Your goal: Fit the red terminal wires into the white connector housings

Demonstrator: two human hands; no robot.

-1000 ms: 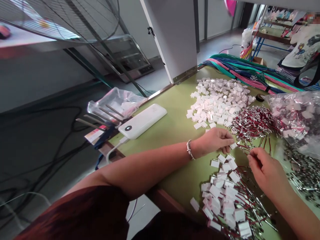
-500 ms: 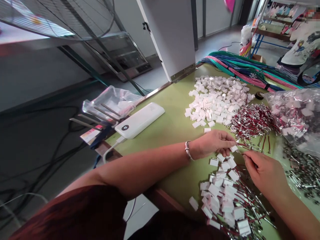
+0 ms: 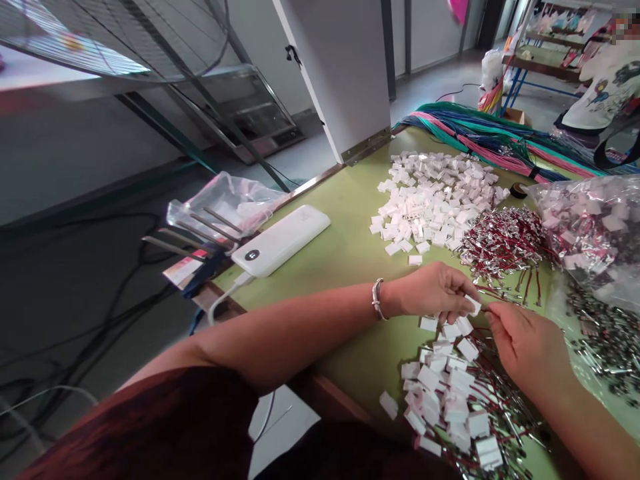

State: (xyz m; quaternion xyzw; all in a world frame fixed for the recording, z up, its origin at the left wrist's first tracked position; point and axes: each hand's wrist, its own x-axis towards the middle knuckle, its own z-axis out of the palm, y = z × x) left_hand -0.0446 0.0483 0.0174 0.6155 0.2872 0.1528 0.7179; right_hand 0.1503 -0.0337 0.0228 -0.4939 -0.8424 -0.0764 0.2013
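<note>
My left hand [image 3: 434, 291] pinches a small white plastic connector [image 3: 473, 306] between thumb and fingers, just above the green table [image 3: 345, 250]. My right hand [image 3: 525, 343] is closed on a thin red wire with a metal tip [image 3: 487, 308], its end touching the connector. Below both hands lies a heap of white connectors with red wires attached [image 3: 450, 393]. A pile of loose white connectors [image 3: 435, 200] sits farther back, and a pile of red wires with metal terminals [image 3: 505, 243] lies to its right.
A white power bank [image 3: 280, 240] with a cable lies at the table's left edge, beside a clear plastic bag [image 3: 225, 203]. A clear bag of parts [image 3: 595, 233] is at the right. Coloured wire bundles [image 3: 490, 140] run along the back. Another person [image 3: 605, 87] sits far right.
My two hands have come together: the left hand lifted the connector slightly and the right hand moved left, bringing the wire's end to it.
</note>
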